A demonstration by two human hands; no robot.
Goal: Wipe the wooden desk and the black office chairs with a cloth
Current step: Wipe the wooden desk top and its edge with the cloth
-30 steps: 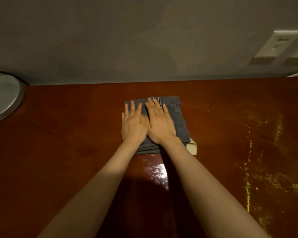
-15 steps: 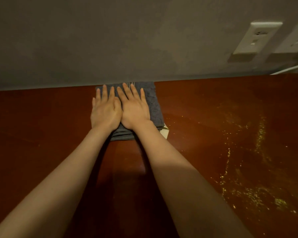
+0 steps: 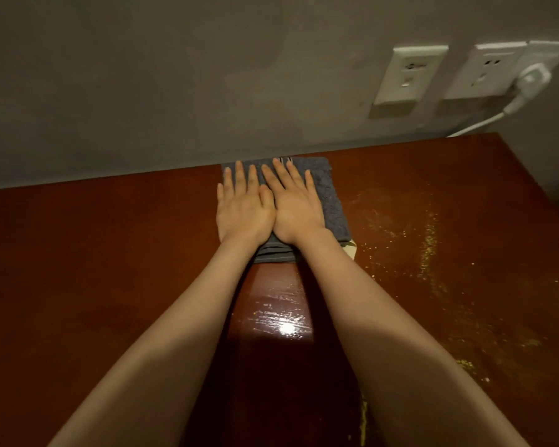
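Folded grey terry cloth [image 3: 331, 201] lies under both palms on glossy reddish-brown wooden desk [image 3: 110, 269]. Left hand [image 3: 244, 211], right hand [image 3: 296, 211] pressed flat, fingers straight, side by side.

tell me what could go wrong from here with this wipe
1. The yellowish grit lies to the right of the cloth. A stroke that way may push it off the desk instead of collecting it.
2. The white cable runs down by the desk's back right corner, where the cloth could snag it.
3. The left hand and right hand press flat close to the wall, so fingertips may scrape it.
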